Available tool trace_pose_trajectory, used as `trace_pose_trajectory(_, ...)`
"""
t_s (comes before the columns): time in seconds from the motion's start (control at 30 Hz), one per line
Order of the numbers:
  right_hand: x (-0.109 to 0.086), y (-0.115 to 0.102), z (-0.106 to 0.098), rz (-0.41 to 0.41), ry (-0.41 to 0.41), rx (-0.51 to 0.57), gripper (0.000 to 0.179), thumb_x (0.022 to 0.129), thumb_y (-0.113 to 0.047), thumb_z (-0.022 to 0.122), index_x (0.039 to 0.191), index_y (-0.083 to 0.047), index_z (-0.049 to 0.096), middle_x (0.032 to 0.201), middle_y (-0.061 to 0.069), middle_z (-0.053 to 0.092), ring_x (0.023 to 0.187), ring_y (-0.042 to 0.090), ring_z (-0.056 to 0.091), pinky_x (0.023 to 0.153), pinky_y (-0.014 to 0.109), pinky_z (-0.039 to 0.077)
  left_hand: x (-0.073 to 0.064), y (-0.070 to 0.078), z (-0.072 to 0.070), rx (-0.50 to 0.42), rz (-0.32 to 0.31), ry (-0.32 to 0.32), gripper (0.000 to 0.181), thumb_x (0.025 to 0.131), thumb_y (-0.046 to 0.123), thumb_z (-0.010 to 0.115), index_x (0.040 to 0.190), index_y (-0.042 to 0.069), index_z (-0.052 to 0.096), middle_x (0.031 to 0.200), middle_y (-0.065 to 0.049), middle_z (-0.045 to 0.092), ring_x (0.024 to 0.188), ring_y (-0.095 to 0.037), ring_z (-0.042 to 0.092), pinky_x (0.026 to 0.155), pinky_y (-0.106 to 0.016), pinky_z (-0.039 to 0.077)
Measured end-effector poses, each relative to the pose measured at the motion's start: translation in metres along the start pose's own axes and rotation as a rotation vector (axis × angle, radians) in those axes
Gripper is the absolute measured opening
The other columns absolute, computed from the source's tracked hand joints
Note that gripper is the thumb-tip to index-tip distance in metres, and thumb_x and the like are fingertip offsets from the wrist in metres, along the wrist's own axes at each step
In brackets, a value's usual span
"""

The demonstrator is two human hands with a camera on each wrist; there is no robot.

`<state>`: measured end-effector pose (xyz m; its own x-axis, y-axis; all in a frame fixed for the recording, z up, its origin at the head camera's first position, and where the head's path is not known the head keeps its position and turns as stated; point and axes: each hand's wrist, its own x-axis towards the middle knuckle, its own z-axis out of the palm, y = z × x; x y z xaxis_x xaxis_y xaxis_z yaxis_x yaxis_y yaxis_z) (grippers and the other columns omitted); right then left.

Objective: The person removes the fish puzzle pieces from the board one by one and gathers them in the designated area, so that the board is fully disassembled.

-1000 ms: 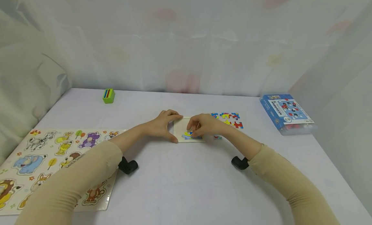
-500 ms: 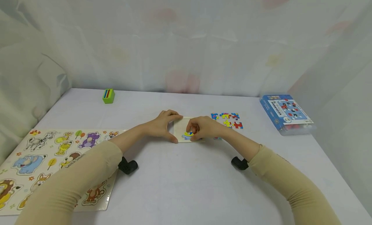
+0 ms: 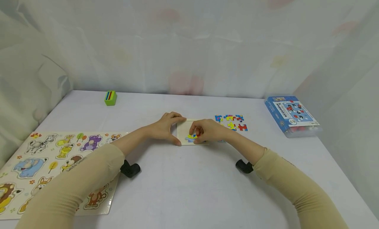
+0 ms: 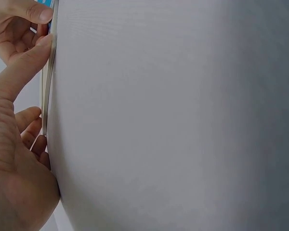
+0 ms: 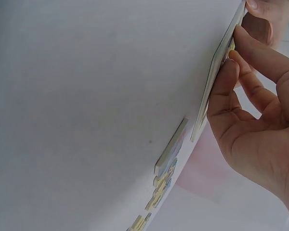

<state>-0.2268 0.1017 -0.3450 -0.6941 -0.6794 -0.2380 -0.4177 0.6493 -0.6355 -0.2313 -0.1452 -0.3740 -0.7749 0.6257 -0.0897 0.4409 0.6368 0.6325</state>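
Observation:
A small wooden puzzle tray (image 3: 183, 129) lies mid-table, with blue and yellow puzzle pieces (image 3: 190, 139) along its near side. My left hand (image 3: 163, 126) holds the tray at its left side, thumb by the near corner and forefinger by the far one. Over the tray's right part, my right hand (image 3: 209, 130) pinches a puzzle piece, mostly hidden by the fingers; a bit of red shows there. In the right wrist view the fingertips are right at the tray (image 5: 208, 89). Several loose puzzle pieces (image 3: 232, 125) lie to the right of the tray, partly behind the right hand.
At the left lies a large animal puzzle board (image 3: 50, 189), partly under the left sleeve. A green block (image 3: 111, 98) with coloured stripes sits at the back left. A blue toy box (image 3: 293, 115) lies at the back right. A pale curtain (image 3: 189, 41) hangs behind the table.
My right hand has shifted slightly over the tray toward its near side, its fingers drawn a little closer together. My left hand has kept its place on the tray.

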Motion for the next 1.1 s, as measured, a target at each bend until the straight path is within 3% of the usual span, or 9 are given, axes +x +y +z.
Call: trace_pose_trajectory(1.1,-0.0024,-0.0034,0.0011,0.012,0.019,-0.002,0.032,0.083,-0.015,0.079,0.107,-0.019,0.059,0.097,0.005,0.059,0.079,0.016,0.056,0.073,0.026,0.046,0.0003,-0.001,0.0011,0.012,0.004,0.0,0.1,0.07,0.042,0.087,0.152,0.014,0.038,0.152,-0.007,0.033,0.138,-0.029,0.026,0.115,-0.055,0.029)
